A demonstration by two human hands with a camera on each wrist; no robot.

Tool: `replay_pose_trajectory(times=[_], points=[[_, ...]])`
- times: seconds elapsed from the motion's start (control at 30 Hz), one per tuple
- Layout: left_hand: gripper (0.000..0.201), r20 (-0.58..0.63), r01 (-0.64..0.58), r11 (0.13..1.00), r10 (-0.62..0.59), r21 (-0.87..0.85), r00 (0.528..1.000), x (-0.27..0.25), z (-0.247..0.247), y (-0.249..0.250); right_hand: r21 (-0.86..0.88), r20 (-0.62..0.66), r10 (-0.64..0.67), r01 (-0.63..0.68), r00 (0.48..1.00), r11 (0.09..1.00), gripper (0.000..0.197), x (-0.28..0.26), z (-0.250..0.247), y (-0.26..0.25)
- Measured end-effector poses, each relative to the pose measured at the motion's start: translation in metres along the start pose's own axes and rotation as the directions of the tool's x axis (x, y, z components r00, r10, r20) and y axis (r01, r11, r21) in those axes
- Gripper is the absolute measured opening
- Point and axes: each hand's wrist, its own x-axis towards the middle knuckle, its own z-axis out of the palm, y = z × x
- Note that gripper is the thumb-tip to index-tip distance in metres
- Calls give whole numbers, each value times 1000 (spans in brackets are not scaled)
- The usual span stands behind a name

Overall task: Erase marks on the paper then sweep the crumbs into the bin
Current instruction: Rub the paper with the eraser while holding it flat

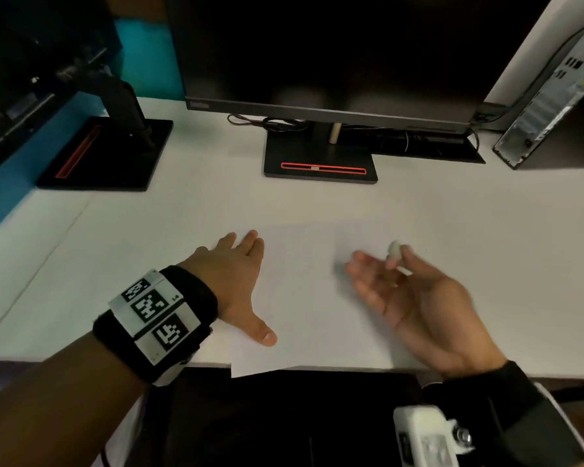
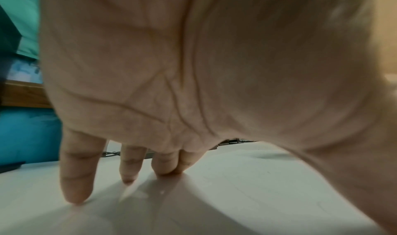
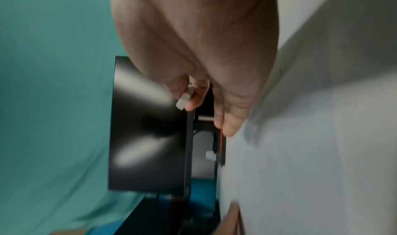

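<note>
- Desk [image 1: 418,203], white, spans the whole head view; its near edge runs under both wrists.
- Monitor [image 1: 334,52], dark screen, stands at the back centre on a black base with a red slot; a second monitor [image 1: 31,62] sits far left, turned at an angle.
- Computer tower [image 1: 553,96] at the back right, rear panel facing in, cables trailing behind the centre stand.
- Paper [image 1: 304,298], white sheet, lies flat in front of the centre monitor; its near corner overhangs the desk edge. Marks on it too faint to make out.
- Left hand [image 1: 240,284] lies palm down on the sheet's left side, fingers straight and spread, tips pressed to the surface in the left wrist view.
- Right hand [image 1: 415,294] hovers above the sheet's right part, turned edge-on, palm facing left, lower fingers loosely extended.
- Eraser [image 1: 394,252], small and white, pinched between the right thumb and forefinger, apparently clear of the paper; blur leaves contact unsure.
</note>
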Motion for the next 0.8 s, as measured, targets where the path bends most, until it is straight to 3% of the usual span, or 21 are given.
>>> replay_pose_trajectory(times=[0.1, 0.17, 0.23, 0.3, 0.37, 0.43, 0.53, 0.6, 0.63, 0.67, 0.73, 0.8], points=[[159, 4, 15, 999, -15, 31, 1000, 2, 0, 4, -283, 134, 308, -262, 942, 923, 23, -16, 15, 41], [160, 11, 17, 998, -18, 55, 1000, 3, -2, 5, -350, 115, 446, -384, 887, 854, 30, -13, 17, 53], [161, 19, 12, 998, -13, 58, 1000, 2, -3, 3, -202, 52, 360, -343, 932, 917, 28, 1, 17, 45], [162, 18, 3, 999, -4, 45, 1000, 1, -3, 0, 34, -69, 111, -109, 991, 993, 25, 19, 10, 27], [162, 22, -12, 1000, 11, 23, 1000, 0, -2, -1, 123, -178, -116, 139, 977, 983, 22, 26, 2, 10], [162, 3, -36, 999, 36, 5, 999, 1, -1, -2, 128, -137, -172, 189, 976, 974, 16, 17, 6, 7], [161, -29, -64, 998, 64, 6, 998, 0, 3, -6, -86, 59, 95, -90, 994, 992, 17, -4, 22, 37], [160, -44, -74, 997, 75, 24, 996, 0, 7, -9, -350, 139, 372, -306, 918, 885, 22, -15, 29, 57], [160, -44, -74, 997, 75, 29, 996, 1, 8, -10, -413, 131, 455, -369, 881, 833, 29, -13, 29, 61], [161, -40, -71, 997, 72, 26, 997, 1, 9, -12, -406, 105, 470, -393, 877, 825, 37, -7, 27, 60], [162, -30, -67, 998, 67, 2, 997, 2, 10, -14, -216, -9, 312, -306, 950, 927, 35, 11, 19, 48], [161, -24, -67, 998, 67, -16, 997, 1, 10, -15, -64, -152, 22, -32, 988, 997, 22, 24, 9, 25]])
